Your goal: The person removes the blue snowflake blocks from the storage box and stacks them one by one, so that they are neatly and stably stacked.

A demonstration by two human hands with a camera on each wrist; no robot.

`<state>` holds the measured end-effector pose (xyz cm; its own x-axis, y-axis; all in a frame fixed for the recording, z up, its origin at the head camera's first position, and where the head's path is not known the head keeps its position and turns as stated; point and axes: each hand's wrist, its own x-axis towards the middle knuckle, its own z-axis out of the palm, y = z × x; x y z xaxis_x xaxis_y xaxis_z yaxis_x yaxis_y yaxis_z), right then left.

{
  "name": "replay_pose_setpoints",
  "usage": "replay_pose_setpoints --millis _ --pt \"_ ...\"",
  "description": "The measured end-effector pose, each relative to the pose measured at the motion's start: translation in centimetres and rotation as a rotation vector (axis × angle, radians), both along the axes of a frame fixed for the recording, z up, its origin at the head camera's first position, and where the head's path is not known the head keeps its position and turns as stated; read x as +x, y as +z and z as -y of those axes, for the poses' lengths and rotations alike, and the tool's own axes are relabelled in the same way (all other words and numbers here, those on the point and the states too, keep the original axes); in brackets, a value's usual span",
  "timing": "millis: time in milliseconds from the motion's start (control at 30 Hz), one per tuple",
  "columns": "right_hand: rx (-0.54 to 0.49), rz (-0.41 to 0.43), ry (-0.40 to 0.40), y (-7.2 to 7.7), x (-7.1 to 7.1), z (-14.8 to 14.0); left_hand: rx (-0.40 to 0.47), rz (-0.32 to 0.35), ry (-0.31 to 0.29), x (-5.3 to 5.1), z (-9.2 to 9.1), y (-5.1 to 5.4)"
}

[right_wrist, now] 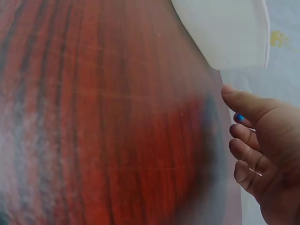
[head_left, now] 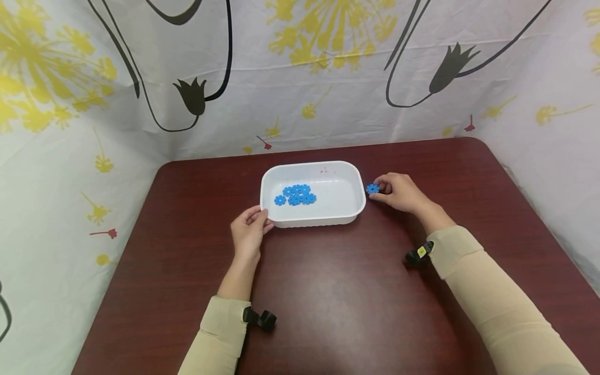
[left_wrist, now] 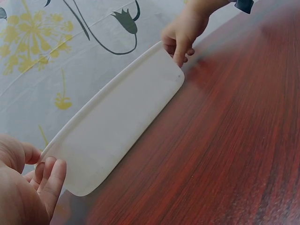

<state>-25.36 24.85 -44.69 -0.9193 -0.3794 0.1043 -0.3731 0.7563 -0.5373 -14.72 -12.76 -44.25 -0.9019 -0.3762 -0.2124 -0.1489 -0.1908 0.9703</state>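
A white plastic tray (head_left: 328, 204) with rounded corners stands on the table. Several blue notched discs (head_left: 295, 199), flat like small gears, lie toward the tray's left side, some overlapping. My left hand (head_left: 248, 232) grips the rim at the front left corner, thumb on top and fingers below. Just past the tray's right end, my right hand (head_left: 398, 192) pinches one blue notched disc (head_left: 372, 188) between thumb and forefinger. In the right wrist view only a bit of blue (right_wrist: 240, 116) shows behind the thumb.
The dark red wooden table (head_left: 319, 291) extends around the tray. Behind it and at both sides hangs a white cloth (head_left: 300, 114) with yellow and dark flower prints. A small black camera (head_left: 267, 320) is strapped to each wrist.
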Motion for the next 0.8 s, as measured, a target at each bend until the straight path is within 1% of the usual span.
replay_pose_setpoints --millis 133,267,500,633,800 --pt "0.027 -0.009 0.025 -0.3 0.1 0.0 -0.003 0.004 -0.001 -0.1 0.0 0.0" --pt "0.036 -0.008 0.034 -0.5 0.0 -0.1 0.0 0.009 -0.001 -0.1 0.0 -0.1" --pt "0.042 -0.005 0.024 -0.1 -0.1 -0.2 0.001 0.009 -0.008 -0.2 0.1 -0.2" --pt "-0.019 -0.038 -0.004 0.2 -0.4 -0.1 0.004 0.006 -0.012 -0.1 0.1 -0.1" --pt "-0.152 -0.122 -0.052 1.0 -0.8 1.1 0.012 -0.002 -0.007 -0.1 0.0 -0.1"
